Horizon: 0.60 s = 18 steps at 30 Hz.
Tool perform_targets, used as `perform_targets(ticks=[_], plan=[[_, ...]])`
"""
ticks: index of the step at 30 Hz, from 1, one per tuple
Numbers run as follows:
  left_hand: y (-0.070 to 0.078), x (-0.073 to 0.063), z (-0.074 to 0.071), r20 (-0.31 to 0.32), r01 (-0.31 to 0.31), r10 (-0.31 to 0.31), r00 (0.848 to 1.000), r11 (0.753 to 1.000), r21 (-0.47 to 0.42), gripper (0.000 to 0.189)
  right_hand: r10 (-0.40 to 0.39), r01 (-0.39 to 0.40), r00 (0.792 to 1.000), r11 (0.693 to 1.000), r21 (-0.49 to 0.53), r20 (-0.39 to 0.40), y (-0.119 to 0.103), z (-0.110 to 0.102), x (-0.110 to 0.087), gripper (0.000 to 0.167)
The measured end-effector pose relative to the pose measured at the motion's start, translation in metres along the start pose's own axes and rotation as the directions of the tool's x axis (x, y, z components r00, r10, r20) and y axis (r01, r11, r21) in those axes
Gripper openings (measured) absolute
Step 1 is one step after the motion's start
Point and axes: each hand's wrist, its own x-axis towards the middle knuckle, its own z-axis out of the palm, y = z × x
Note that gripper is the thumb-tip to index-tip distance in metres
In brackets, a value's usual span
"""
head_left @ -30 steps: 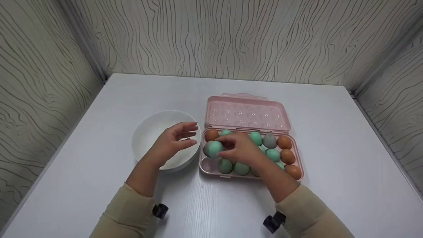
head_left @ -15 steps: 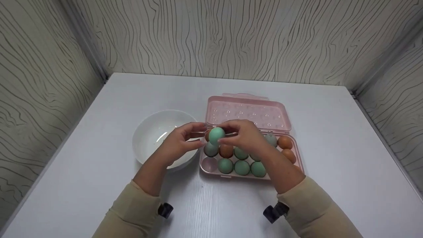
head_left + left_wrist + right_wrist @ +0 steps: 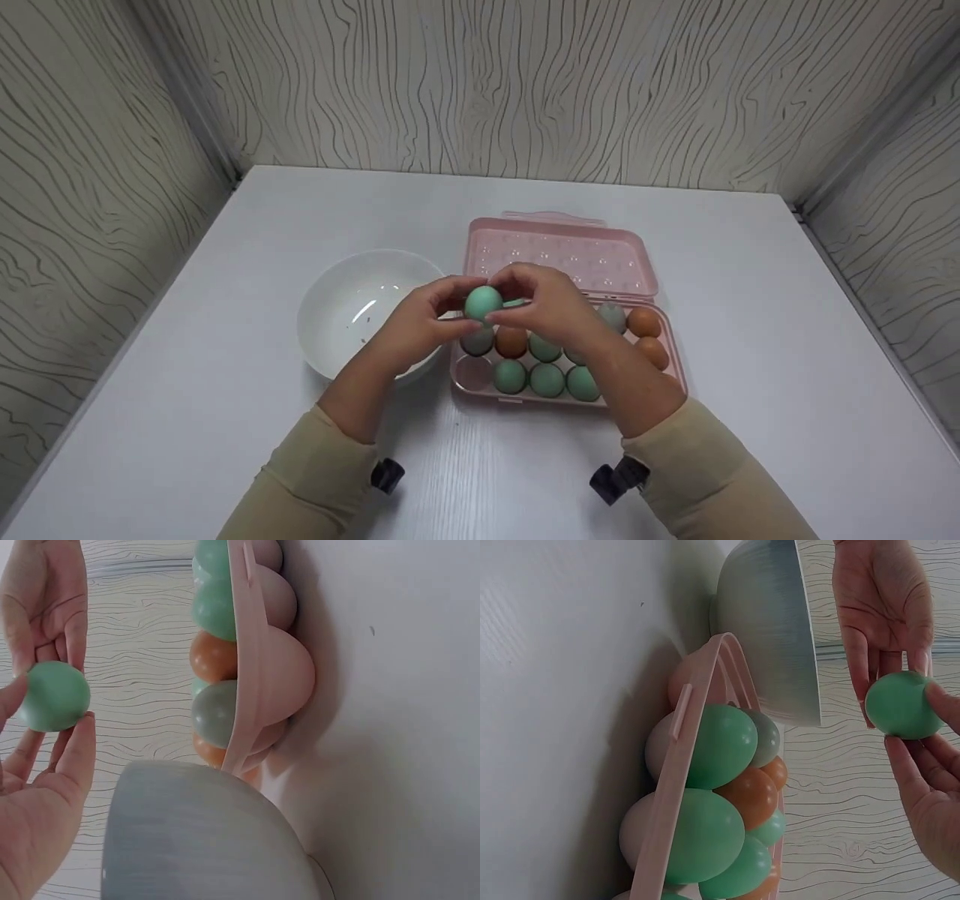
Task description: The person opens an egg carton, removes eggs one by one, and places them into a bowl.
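Observation:
Fingertips of both hands meet around a pale green egg, raised over the back left corner of a pink egg carton. My left hand pinches the egg from the left, beside the white bowl. From the right, my right hand pinches the same egg, its forearm crossing over the carton. In the left wrist view the green egg looks whole, with thumb and fingers on opposite sides. Several green, grey and brown eggs sit in the carton; some are hidden under the right hand and forearm.
The carton's pink lid lies folded open behind the egg rows. Close to the carton's left side stands the bowl, with glossy highlights and small dark specks inside. Wood-patterned walls border the white table at the back and sides.
The right hand has raised the green egg away from the carton's middle row. My left hand has moved right from over the bowl and taken hold of the egg too.

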Motion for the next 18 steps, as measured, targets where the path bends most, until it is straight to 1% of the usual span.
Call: perform_targets(ticks=[4,8,10,13,16,18], plan=[[-0.004,0.004,0.002,-0.020,-0.002,0.002,1.000,1.000,0.020,0.047,0.038,-0.037,0.999,0.999,0.003,-0.009,-0.001,0.000,0.001,0.034],[-0.005,0.004,0.003,-0.043,0.027,-0.025,0.999,0.999,0.038,0.047,0.080,-0.080,0.997,0.997,-0.006,-0.017,0.000,0.003,0.002,0.033],[-0.005,0.003,0.003,-0.057,0.036,-0.033,0.998,0.998,0.046,0.046,0.079,-0.079,0.997,0.997,0.001,-0.014,0.001,0.004,0.003,0.034],[-0.006,0.001,0.000,-0.069,0.037,-0.033,0.997,0.998,0.058,0.046,0.057,-0.057,0.998,0.998,0.015,-0.004,0.001,0.005,0.004,0.034],[-0.008,0.000,-0.005,-0.084,0.038,-0.033,0.996,0.997,0.067,0.045,0.035,-0.035,0.999,0.999,0.026,-0.003,0.000,0.004,0.005,0.034],[-0.011,0.000,-0.008,-0.104,0.052,-0.045,0.994,0.996,0.070,0.044,0.029,-0.028,1.000,0.999,0.029,-0.006,0.001,0.002,0.005,0.032]])
